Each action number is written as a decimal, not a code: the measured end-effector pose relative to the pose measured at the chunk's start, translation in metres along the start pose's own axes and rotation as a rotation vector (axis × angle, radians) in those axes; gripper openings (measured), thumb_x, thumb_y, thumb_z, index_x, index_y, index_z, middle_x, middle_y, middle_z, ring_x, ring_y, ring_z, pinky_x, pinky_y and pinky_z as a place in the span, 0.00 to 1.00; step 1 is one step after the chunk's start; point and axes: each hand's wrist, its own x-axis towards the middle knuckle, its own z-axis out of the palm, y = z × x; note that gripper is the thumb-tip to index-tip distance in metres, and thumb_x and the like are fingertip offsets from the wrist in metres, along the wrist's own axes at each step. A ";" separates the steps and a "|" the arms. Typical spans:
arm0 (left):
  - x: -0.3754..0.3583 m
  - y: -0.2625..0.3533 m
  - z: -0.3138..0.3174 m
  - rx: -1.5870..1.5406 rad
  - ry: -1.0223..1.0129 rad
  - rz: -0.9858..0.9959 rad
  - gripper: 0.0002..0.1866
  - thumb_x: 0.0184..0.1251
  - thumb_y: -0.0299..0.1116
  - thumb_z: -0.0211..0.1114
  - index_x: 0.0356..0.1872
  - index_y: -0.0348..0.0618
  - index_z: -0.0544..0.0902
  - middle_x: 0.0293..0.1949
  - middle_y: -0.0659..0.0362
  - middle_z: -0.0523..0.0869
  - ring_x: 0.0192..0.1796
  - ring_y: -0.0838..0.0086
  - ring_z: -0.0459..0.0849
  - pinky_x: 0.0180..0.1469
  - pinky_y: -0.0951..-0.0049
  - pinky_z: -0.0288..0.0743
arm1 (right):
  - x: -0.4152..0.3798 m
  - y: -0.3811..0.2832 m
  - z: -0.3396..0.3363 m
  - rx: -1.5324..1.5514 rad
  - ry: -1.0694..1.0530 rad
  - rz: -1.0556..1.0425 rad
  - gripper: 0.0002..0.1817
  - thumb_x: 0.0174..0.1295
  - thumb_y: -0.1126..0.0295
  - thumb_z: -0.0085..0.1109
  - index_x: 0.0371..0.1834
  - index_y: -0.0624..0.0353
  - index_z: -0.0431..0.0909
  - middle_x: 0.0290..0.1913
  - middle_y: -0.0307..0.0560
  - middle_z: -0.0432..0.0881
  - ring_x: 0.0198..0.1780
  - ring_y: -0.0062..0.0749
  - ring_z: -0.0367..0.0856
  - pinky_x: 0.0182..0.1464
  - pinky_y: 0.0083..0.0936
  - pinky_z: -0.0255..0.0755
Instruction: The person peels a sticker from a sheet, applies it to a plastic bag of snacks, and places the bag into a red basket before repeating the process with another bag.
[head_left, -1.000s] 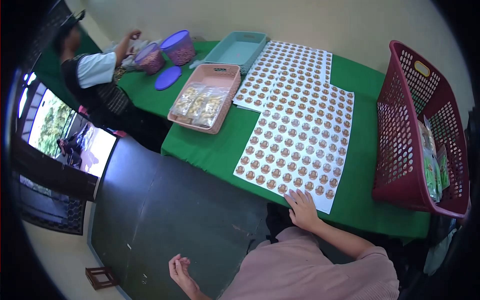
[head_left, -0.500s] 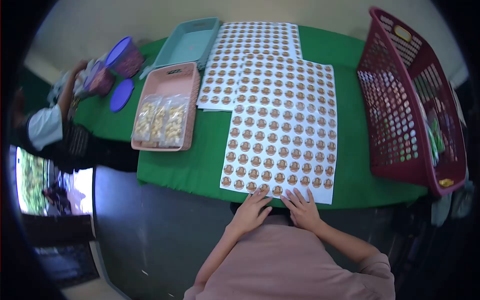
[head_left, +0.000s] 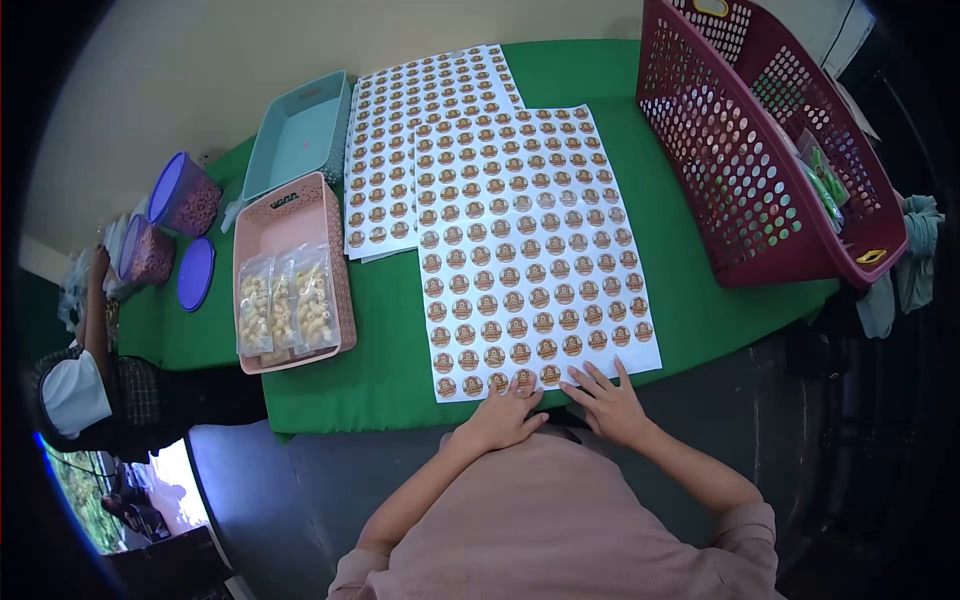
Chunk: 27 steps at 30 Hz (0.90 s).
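Note:
A white sheet of round brown stickers (head_left: 520,240) lies on the green-covered table, its near edge in front of me. My left hand (head_left: 503,415) rests with fingertips on that edge, over the bottom row of stickers, fingers extended and thumb apart. Just to its right, my right hand (head_left: 612,408) touches the same edge with its fingers spread. Neither hand holds anything that I can see. Behind and to the left, partly under the near sheet, are more sticker sheets (head_left: 382,160).
Left of the sheets stand a pink basket (head_left: 345,300) with bagged pale snacks (head_left: 285,305) and a teal tray (head_left: 300,140). Farther left are purple-lidded tubs (head_left: 190,205), a loose purple lid (head_left: 196,274) and another person's arm (head_left: 96,310). A maroon laundry basket (head_left: 740,190) stands right.
My view has turned, so the table and its contents appear rotated and shifted left. Both hands stay at the near edge of the sheet, with little visible movement.

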 end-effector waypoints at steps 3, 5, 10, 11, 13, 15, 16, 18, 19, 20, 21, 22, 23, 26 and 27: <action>-0.001 -0.003 0.000 -0.016 -0.037 -0.005 0.26 0.63 0.46 0.45 0.55 0.36 0.66 0.61 0.44 0.58 0.61 0.48 0.59 0.61 0.49 0.50 | -0.001 0.000 0.001 -0.004 -0.012 -0.004 0.34 0.43 0.71 0.56 0.59 0.45 0.61 0.62 0.39 0.59 0.63 0.35 0.56 0.59 0.56 0.46; 0.001 -0.006 -0.003 -0.079 -0.064 0.016 0.26 0.64 0.47 0.44 0.54 0.36 0.67 0.61 0.44 0.59 0.60 0.49 0.61 0.59 0.49 0.52 | 0.000 -0.002 0.003 -0.008 -0.006 0.007 0.34 0.43 0.71 0.56 0.59 0.45 0.61 0.62 0.39 0.59 0.63 0.35 0.57 0.59 0.56 0.46; 0.003 0.002 -0.006 -0.015 -0.059 -0.009 0.27 0.64 0.48 0.42 0.54 0.35 0.68 0.60 0.44 0.61 0.59 0.50 0.63 0.58 0.49 0.53 | -0.002 -0.001 0.010 -0.039 0.017 0.002 0.33 0.44 0.70 0.56 0.59 0.44 0.61 0.62 0.39 0.59 0.63 0.35 0.57 0.59 0.56 0.46; 0.004 0.003 -0.006 -0.013 -0.050 -0.025 0.27 0.64 0.48 0.42 0.53 0.35 0.68 0.59 0.44 0.61 0.59 0.50 0.63 0.58 0.50 0.54 | -0.002 -0.001 0.009 -0.039 0.011 -0.003 0.33 0.44 0.70 0.56 0.59 0.44 0.61 0.62 0.39 0.59 0.63 0.35 0.57 0.59 0.56 0.46; 0.004 0.002 -0.002 -0.029 -0.042 -0.033 0.27 0.64 0.48 0.42 0.53 0.35 0.68 0.59 0.43 0.62 0.59 0.50 0.64 0.57 0.50 0.54 | 0.000 0.002 0.006 -0.017 -0.001 -0.008 0.32 0.45 0.68 0.55 0.59 0.43 0.61 0.63 0.39 0.59 0.63 0.35 0.57 0.60 0.55 0.45; 0.006 -0.001 -0.001 -0.039 -0.025 -0.048 0.26 0.64 0.48 0.42 0.53 0.36 0.69 0.58 0.43 0.63 0.58 0.50 0.64 0.57 0.50 0.55 | 0.002 0.004 0.004 -0.023 -0.015 -0.029 0.32 0.45 0.68 0.55 0.59 0.45 0.61 0.63 0.39 0.58 0.63 0.35 0.57 0.60 0.54 0.45; 0.006 -0.002 0.001 -0.050 -0.022 -0.041 0.26 0.64 0.48 0.43 0.52 0.36 0.69 0.58 0.44 0.63 0.58 0.50 0.65 0.57 0.50 0.55 | 0.003 0.004 0.004 -0.025 -0.027 -0.040 0.32 0.45 0.68 0.54 0.59 0.48 0.60 0.63 0.40 0.58 0.63 0.35 0.56 0.61 0.53 0.44; 0.005 -0.001 0.000 -0.057 -0.002 -0.048 0.26 0.64 0.48 0.43 0.52 0.36 0.70 0.58 0.45 0.64 0.57 0.50 0.65 0.56 0.51 0.56 | 0.006 0.003 -0.006 -0.011 -0.056 -0.096 0.32 0.46 0.68 0.53 0.59 0.52 0.60 0.63 0.40 0.57 0.63 0.35 0.56 0.61 0.52 0.44; 0.005 0.000 -0.003 -0.073 -0.012 -0.046 0.25 0.64 0.48 0.43 0.51 0.36 0.71 0.58 0.46 0.64 0.57 0.50 0.66 0.56 0.51 0.56 | 0.013 0.004 -0.012 -0.002 -0.080 -0.145 0.31 0.46 0.68 0.53 0.59 0.56 0.60 0.63 0.40 0.57 0.63 0.34 0.56 0.62 0.51 0.44; 0.004 0.001 -0.006 -0.090 -0.020 -0.049 0.25 0.64 0.47 0.44 0.50 0.37 0.72 0.58 0.47 0.64 0.57 0.51 0.66 0.55 0.51 0.56 | 0.017 0.007 -0.016 -0.015 -0.097 -0.217 0.31 0.46 0.68 0.53 0.58 0.62 0.60 0.63 0.43 0.57 0.64 0.34 0.55 0.62 0.48 0.45; 0.006 -0.002 -0.001 -0.102 0.004 -0.054 0.24 0.63 0.47 0.45 0.49 0.38 0.73 0.58 0.49 0.65 0.56 0.53 0.67 0.56 0.51 0.55 | 0.019 0.010 -0.017 0.008 -0.144 -0.255 0.30 0.47 0.67 0.52 0.57 0.62 0.60 0.63 0.44 0.56 0.63 0.34 0.56 0.62 0.47 0.46; 0.005 -0.002 -0.002 -0.099 0.036 -0.082 0.24 0.63 0.47 0.45 0.49 0.38 0.73 0.58 0.49 0.65 0.56 0.53 0.67 0.56 0.51 0.55 | 0.021 0.013 -0.018 0.028 -0.194 -0.295 0.29 0.48 0.66 0.52 0.56 0.62 0.61 0.63 0.46 0.56 0.63 0.34 0.56 0.62 0.46 0.47; 0.003 -0.002 -0.004 -0.158 0.019 -0.084 0.24 0.63 0.47 0.45 0.50 0.38 0.73 0.57 0.48 0.66 0.56 0.54 0.68 0.57 0.50 0.55 | 0.025 0.015 -0.022 0.016 -0.185 -0.334 0.29 0.48 0.66 0.52 0.56 0.62 0.61 0.63 0.46 0.56 0.63 0.34 0.56 0.62 0.46 0.47; -0.004 -0.009 0.000 -0.275 0.102 -0.108 0.24 0.63 0.47 0.46 0.50 0.38 0.72 0.55 0.49 0.69 0.54 0.55 0.70 0.58 0.52 0.55 | 0.044 0.019 -0.039 0.093 -0.309 -0.364 0.26 0.50 0.64 0.52 0.53 0.64 0.65 0.60 0.49 0.61 0.61 0.36 0.60 0.61 0.41 0.51; -0.009 -0.011 -0.001 -0.395 0.175 -0.091 0.23 0.62 0.45 0.47 0.50 0.38 0.72 0.54 0.49 0.70 0.54 0.56 0.70 0.57 0.56 0.57 | 0.051 0.020 -0.043 0.175 -0.336 -0.347 0.25 0.50 0.63 0.53 0.52 0.64 0.67 0.58 0.49 0.63 0.59 0.37 0.62 0.60 0.39 0.54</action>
